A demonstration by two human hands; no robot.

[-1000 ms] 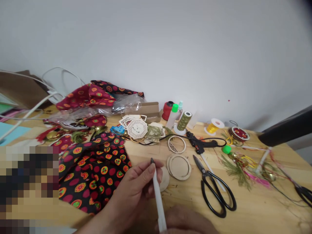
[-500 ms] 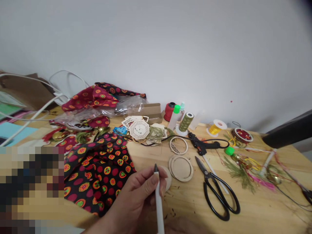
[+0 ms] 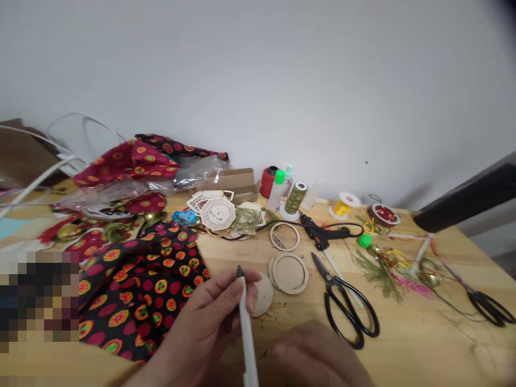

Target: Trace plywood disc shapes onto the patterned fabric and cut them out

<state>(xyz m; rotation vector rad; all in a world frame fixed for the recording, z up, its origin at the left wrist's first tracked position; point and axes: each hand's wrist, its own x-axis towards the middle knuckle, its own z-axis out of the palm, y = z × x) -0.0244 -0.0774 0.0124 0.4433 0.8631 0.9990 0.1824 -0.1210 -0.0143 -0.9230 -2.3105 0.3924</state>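
My left hand is closed around a white pen, whose dark tip points up and away from me. A pale round wooden disc lies just right of those fingers, partly covered by them. Right of the pen, low over the table, my right hand is smeared by motion, so its fingers cannot be made out. Black-handled scissors rest near it. Beyond the disc are a round wooden frame piece and an openwork wooden ring. Dark patterned fabric spreads to the left of my left hand.
A glue gun lies behind the scissors. Toward the wall stand a green thread cone, a red thread cone and a yellow cord spool. Another pair of scissors and tangled trimmings are at right. A black pole juts in.
The view has turned slightly, shifting the table's things leftward. My right hand has come up into view at the bottom right. My left hand still holds the pen.
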